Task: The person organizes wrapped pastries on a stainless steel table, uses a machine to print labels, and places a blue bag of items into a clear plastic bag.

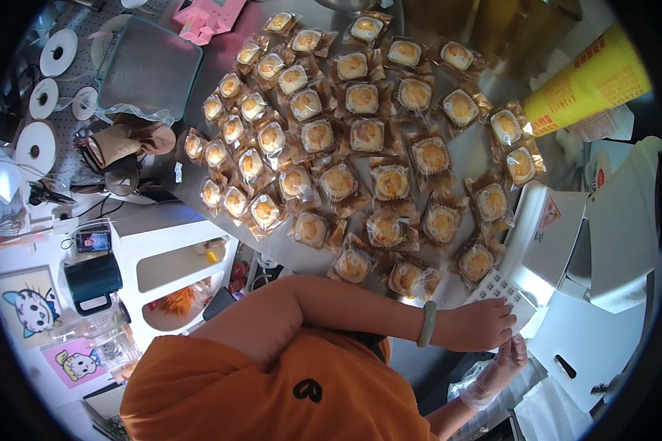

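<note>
My bare left hand [477, 326], with a pale green bangle [427, 324] on its wrist, reaches across to the right. Its curled fingers grip a white sheet of small round patterned stickers [495, 291]. Just below it, my right hand [499, 368] wears a clear plastic glove. The right fingertips are pinched together against the left ones; whether a sticker is between them is too small to tell. Several individually wrapped pastries [386, 229] in paper cups cover the metal table [303, 256]. Many wrappers bear a small round sticker. The nearest wrapped pastry [476, 263] lies by the sheet's upper edge.
Beside the sheet stand white boxes [538, 242] and a yellow printed bag [590, 82]. On the left are a teal-rimmed grey board [149, 69], ribbon spools [59, 52] on a pegboard, a white shelf unit [182, 264] and a dark mug [92, 284]. A pink box [209, 19] sits at the back.
</note>
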Available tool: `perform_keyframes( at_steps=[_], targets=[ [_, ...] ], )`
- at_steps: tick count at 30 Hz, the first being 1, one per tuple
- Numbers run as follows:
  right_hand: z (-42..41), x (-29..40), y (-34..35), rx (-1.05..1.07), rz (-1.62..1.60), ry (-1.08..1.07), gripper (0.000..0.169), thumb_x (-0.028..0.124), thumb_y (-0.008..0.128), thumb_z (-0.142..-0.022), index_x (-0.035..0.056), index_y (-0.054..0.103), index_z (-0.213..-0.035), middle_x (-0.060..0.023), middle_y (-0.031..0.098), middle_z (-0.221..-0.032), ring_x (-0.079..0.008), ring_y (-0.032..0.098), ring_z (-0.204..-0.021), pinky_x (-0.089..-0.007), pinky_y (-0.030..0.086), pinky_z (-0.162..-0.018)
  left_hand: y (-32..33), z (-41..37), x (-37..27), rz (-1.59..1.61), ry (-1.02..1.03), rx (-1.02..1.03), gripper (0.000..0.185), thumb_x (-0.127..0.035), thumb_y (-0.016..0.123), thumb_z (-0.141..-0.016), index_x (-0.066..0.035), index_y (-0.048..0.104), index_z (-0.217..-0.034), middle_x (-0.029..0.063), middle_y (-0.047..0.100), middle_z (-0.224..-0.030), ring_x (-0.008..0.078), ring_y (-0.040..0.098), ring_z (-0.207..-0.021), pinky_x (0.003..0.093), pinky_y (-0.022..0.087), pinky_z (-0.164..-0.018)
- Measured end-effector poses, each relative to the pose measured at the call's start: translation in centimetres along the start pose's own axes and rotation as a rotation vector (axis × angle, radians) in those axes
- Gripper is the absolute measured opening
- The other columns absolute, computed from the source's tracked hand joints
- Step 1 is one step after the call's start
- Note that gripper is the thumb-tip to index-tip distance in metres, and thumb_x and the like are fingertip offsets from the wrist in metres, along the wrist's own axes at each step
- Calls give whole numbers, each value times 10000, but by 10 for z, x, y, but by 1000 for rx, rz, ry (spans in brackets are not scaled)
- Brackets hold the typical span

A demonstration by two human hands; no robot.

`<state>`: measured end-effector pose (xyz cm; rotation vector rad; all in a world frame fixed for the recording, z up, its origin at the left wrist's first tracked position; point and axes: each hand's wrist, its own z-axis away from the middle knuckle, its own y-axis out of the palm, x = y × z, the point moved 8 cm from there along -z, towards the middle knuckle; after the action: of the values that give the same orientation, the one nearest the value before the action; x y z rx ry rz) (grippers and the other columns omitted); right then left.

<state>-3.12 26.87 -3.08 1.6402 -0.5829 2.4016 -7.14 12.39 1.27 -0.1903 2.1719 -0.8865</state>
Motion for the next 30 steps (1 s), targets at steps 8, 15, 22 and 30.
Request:
perform_keyframes(
  at_steps=[8, 15, 22, 30],
  targets=[
    [-9, -8, -22, -116, 26, -4, 38, 48, 603, -831, 27, 617, -859, -28, 585, -714, -104, 498, -652, -239, 413, -659, -114, -1, 149, 250, -428, -270, 63, -92, 571, -791, -36, 554, -768, 113, 574, -754, 283, 567, -721, 359, 450, -634],
    [-16, -15, -20, -115, 21, 38, 65, 57, 616, -831, 26, 620, -887, -25, 594, -719, -97, 503, -661, -243, 422, -667, -194, 32, 386, -127, -985, -85, 272, -261, 671, -707, 1, 679, -779, 161, 634, -692, 229, 611, -635, 330, 478, -617],
    [-18, -17, -25, -104, 31, 24, 68, 53, 606, -839, 33, 629, -900, -20, 600, -717, -91, 504, -664, -241, 421, -676, -182, 41, 445, -233, -1020, 107, 337, -313, 673, -650, 20, 657, -694, 182, 603, -638, 258, 597, -599, 344, 474, -610],
    [-19, -10, -20, -111, 15, 12, 70, 44, 596, -840, 38, 635, -897, -22, 598, -722, -93, 501, -664, -243, 419, -670, -184, 33, 423, -364, -917, 87, 273, -293, 659, -618, -20, 665, -636, 147, 616, -616, 257, 614, -592, 338, 496, -615]
  ],
)
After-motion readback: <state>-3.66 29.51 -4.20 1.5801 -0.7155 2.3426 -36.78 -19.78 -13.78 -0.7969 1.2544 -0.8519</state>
